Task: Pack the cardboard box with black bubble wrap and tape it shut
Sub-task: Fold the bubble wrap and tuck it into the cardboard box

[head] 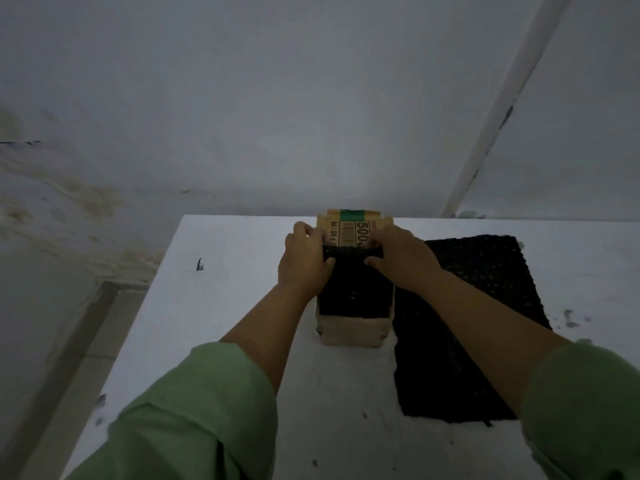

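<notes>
Cardboard box (353, 329) open; black bubble wrap (353, 285) pinched at far edge by left hand (304, 261) and right hand (398, 256). Corners best pressed flat below rim before flap (349, 230) is folded.

The room is dim and grey, the light flat with no clear source. The white table (242, 306) stays the brightest surface. Shadows are faint. The black bubble wrap (485, 306) loses nearly all texture. Edges bow outward, and fine detail looks soft, perhaps from low light.
</notes>
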